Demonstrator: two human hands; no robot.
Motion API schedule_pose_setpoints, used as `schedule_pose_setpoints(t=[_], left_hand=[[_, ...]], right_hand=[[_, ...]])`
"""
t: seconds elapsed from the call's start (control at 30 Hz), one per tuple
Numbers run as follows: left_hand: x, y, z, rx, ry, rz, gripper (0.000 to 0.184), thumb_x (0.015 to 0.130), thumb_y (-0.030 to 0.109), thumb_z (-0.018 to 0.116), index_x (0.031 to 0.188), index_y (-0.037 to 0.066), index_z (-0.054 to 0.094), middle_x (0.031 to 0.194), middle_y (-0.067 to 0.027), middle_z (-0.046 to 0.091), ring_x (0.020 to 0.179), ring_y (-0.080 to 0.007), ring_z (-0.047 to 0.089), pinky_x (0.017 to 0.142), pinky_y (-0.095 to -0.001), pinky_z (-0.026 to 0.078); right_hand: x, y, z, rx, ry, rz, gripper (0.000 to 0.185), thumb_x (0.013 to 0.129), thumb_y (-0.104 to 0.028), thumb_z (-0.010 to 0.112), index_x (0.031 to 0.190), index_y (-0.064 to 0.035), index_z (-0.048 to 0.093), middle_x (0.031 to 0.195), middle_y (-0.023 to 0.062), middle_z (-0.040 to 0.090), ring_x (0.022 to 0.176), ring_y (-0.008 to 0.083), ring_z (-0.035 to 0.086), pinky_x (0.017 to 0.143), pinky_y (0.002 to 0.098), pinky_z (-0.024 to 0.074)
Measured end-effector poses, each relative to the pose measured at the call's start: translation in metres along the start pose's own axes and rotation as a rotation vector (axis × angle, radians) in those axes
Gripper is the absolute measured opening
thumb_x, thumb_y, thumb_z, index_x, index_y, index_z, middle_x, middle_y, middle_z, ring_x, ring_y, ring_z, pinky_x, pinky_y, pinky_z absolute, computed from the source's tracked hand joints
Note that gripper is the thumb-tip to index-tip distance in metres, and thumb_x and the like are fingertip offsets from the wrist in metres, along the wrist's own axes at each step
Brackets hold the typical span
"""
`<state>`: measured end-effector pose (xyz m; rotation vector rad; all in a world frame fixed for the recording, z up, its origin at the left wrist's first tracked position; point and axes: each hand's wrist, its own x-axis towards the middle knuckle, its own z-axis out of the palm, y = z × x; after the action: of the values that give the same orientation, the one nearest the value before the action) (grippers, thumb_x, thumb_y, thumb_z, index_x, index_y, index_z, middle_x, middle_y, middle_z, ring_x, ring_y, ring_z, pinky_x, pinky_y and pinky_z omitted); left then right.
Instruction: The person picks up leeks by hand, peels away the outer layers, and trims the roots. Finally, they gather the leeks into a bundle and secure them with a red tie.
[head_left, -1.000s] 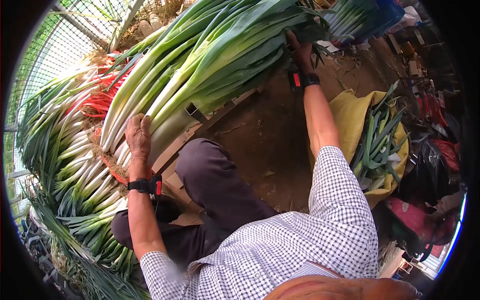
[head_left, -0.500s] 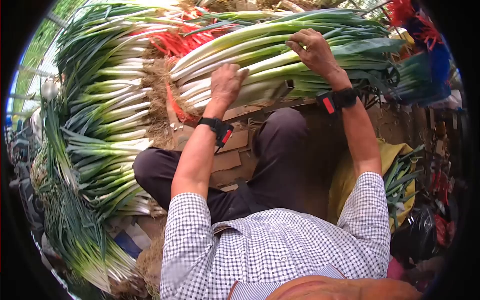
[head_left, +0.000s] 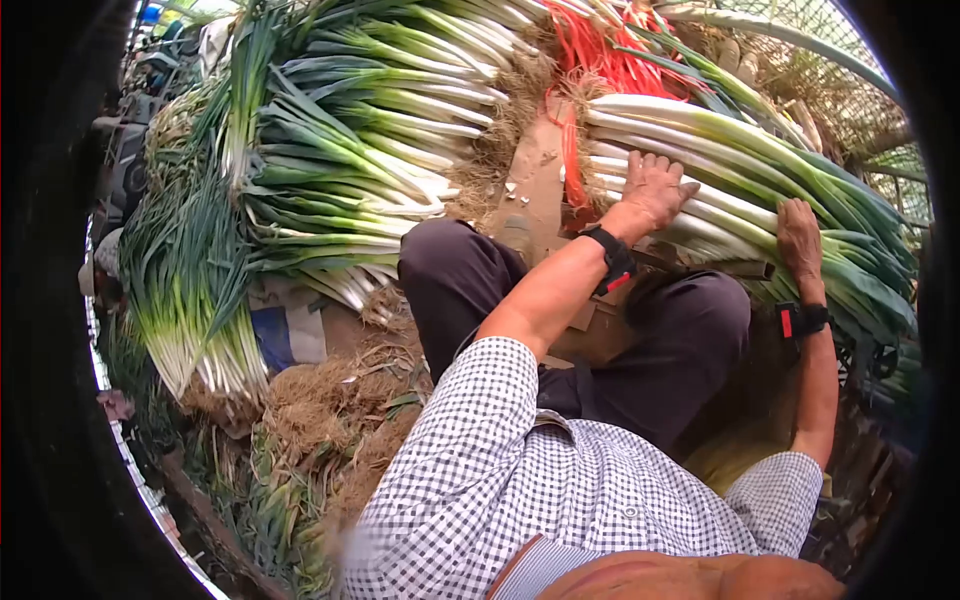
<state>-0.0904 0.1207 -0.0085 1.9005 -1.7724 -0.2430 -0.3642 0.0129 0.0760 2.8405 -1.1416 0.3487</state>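
A thick bundle of long green onions (head_left: 720,150) lies in front of me, white root ends to the left and green leaves to the right. My left hand (head_left: 655,188) rests on the white stalks, its fingers laid over them and the thumb apart. Farther right, my right hand (head_left: 798,240) cups the near side of the bundle where white turns green, fingers curled against the stalks. Under the near side a metal bar (head_left: 735,268) shows in part. Red plastic strips (head_left: 572,165) hang by the root ends.
Rows of green onions (head_left: 390,110) are stacked at the left, roots towards the middle. Another bunch (head_left: 205,340) lies at the lower left, near a heap of dry roots (head_left: 320,410). More red strips (head_left: 620,50) lie behind the bundle. Cardboard (head_left: 535,180) covers the ground.
The view has swung left, so the bundle appears farther right. My right hand has come down from above the leaves onto the bundle's near side. My left hand's fingers lie flatter on the stalks.
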Motion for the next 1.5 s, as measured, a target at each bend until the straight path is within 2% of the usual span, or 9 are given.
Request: schedule_pose_setpoints(t=[0.13, 0.2, 0.4, 0.53, 0.73, 0.9, 1.23, 1.4, 1.5], left_hand=[[-0.015, -0.004, -0.071, 0.115, -0.234, 0.056, 0.041, 0.093, 0.046, 0.058, 0.109, 0.009, 0.066, 0.107, -0.0189, 0.068, 0.112, -0.0343, 0.061, 0.098, -0.0469, 0.041], [-0.037, 0.004, -0.230, -0.025, -0.380, -0.051, 0.040, 0.095, 0.044, 0.057, 0.107, 0.007, 0.066, 0.106, -0.0204, 0.069, 0.104, -0.0346, 0.066, 0.093, -0.0489, 0.049], [-0.167, -0.164, -0.409, 0.223, 0.570, -0.118, 0.029, 0.096, 0.032, 0.060, 0.105, 0.007, 0.070, 0.088, -0.0196, 0.070, 0.082, -0.0376, 0.069, 0.070, -0.0440, 0.054], [-0.356, -0.329, -0.352, -0.056, 0.565, -0.721, 0.031, 0.095, 0.029, 0.062, 0.107, 0.001, 0.069, 0.089, -0.0131, 0.072, 0.082, -0.0231, 0.069, 0.076, -0.0354, 0.052], [-0.452, -0.296, -0.133, -1.102, 0.454, -1.555, 0.025, 0.095, 0.018, 0.061, 0.114, 0.002, 0.063, 0.084, -0.0093, 0.068, 0.065, -0.0190, 0.065, 0.058, -0.0315, 0.053], [-0.388, -0.341, -0.042, -1.374, 0.819, -1.335, 0.028, 0.095, 0.022, 0.063, 0.113, 0.001, 0.061, 0.085, -0.0084, 0.066, 0.061, -0.0167, 0.061, 0.057, -0.0314, 0.054], [-0.288, -0.391, -0.066, -0.930, 0.917, -1.770, 0.082, 0.074, 0.022, 0.087, 0.132, -0.015, 0.042, 0.131, -0.0287, 0.055, 0.115, -0.0328, 0.057, 0.097, -0.0427, 0.046], [-0.339, -0.396, -0.063, -1.217, 0.907, -1.481, 0.037, 0.075, 0.012, 0.081, 0.100, -0.006, 0.060, 0.100, -0.0140, 0.065, 0.081, -0.0262, 0.064, 0.070, -0.0446, 0.055], [-0.358, -0.356, -0.103, -1.479, 1.062, -1.080, 0.031, 0.081, 0.013, 0.073, 0.106, 0.000, 0.061, 0.098, -0.0088, 0.065, 0.089, -0.0259, 0.065, 0.080, -0.0444, 0.055]], right_hand=[[-0.001, 0.013, 0.008, -0.009, -0.010, 0.031, 0.019, 0.097, -0.015, 0.050, 0.085, -0.0003, 0.053, 0.087, 0.0194, 0.054, 0.089, 0.0394, 0.053, 0.080, 0.0482, 0.0434], [-0.003, 0.020, 0.011, 0.052, -0.021, 0.066, 0.021, 0.099, -0.017, 0.050, 0.086, -0.0004, 0.053, 0.089, 0.0197, 0.055, 0.091, 0.0390, 0.054, 0.080, 0.0479, 0.0437], [0.007, 0.048, 0.008, 0.187, -0.061, 0.249, 0.035, 0.100, -0.028, 0.057, 0.079, 0.0008, 0.055, 0.075, 0.0224, 0.054, 0.067, 0.0369, 0.052, 0.067, 0.0438, 0.0441], [0.015, 0.065, -0.018, 0.264, 0.137, 0.230, 0.032, 0.102, -0.029, 0.056, 0.097, 0.0012, 0.066, 0.078, 0.0142, 0.062, 0.070, 0.0177, 0.055, 0.071, 0.0347, 0.0471], [0.067, -0.046, -0.088, 0.513, 0.111, 0.291, 0.025, 0.100, -0.021, 0.062, 0.113, -0.0015, 0.070, 0.095, 0.0012, 0.071, 0.086, 0.0074, 0.060, 0.081, 0.0249, 0.0479], [0.086, -0.193, -0.098, 0.249, 0.134, -0.013, 0.017, 0.097, -0.014, 0.065, 0.106, 0.0001, 0.069, 0.100, 0.0098, 0.071, 0.085, 0.0148, 0.068, 0.079, 0.0296, 0.0530], [0.088, -0.269, -0.014, 0.454, 0.000, -0.222, 0.006, 0.087, -0.001, 0.070, 0.090, 0.0016, 0.065, 0.089, 0.0147, 0.068, 0.080, 0.0297, 0.067, 0.074, 0.0356, 0.0523], [0.089, -0.280, 0.003, 0.497, -0.116, -0.279, 0.005, 0.085, 0.001, 0.068, 0.087, 0.0027, 0.064, 0.087, 0.0164, 0.066, 0.078, 0.0337, 0.065, 0.070, 0.0394, 0.0508], [0.090, -0.286, -0.001, 0.506, -0.145, -0.270, 0.006, 0.085, 0.001, 0.068, 0.087, 0.0026, 0.063, 0.086, 0.0162, 0.065, 0.077, 0.0339, 0.064, 0.070, 0.0403, 0.0500]])
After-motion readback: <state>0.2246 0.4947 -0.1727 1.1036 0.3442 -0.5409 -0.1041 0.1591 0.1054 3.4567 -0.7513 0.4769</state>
